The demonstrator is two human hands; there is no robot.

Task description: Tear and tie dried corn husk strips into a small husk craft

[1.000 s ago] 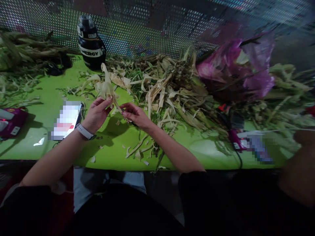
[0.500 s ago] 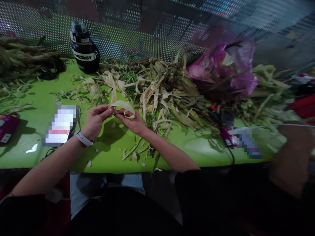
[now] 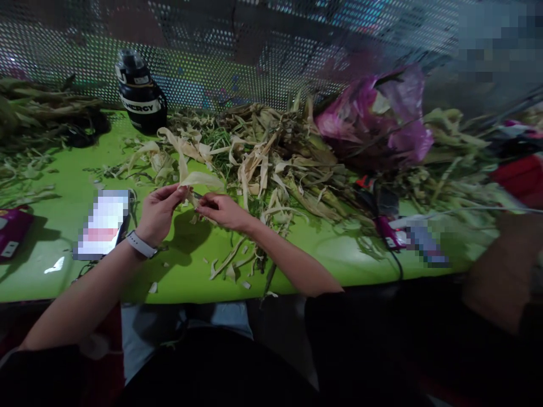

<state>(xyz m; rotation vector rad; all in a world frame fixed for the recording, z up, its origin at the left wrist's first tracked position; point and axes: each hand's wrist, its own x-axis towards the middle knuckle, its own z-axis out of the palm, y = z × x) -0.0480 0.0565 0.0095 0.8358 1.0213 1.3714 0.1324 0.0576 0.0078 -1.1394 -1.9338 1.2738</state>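
Pinched grip: left hand (image 3: pixel 158 215) holds pale husk (image 3: pixel 204 180) beside the right hand (image 3: pixel 227 211).

Left hand (image 3: pixel 159 213), right hand (image 3: pixel 224 211) (fingers curled)

Bright lime-green table (image 3: pixel 178 285), plain and glossy. Raised over its middle, a pale creamy-yellow husk strip (image 3: pixel 203 180). Along the back edge, a husk pile (image 3: pixel 258 164) mixes straw, tan, brown and streaks of green. Left of it, a black bottle (image 3: pixel 146 121) wears a white band with black lettering. Right of the pile, a see-through pinkish-purple bag (image 3: pixel 356 118). Behind the back edge, a grey screen (image 3: pixel 271 73) dotted with regular holes. Near the left edge, a dark magenta power strip (image 3: pixel 14 232).
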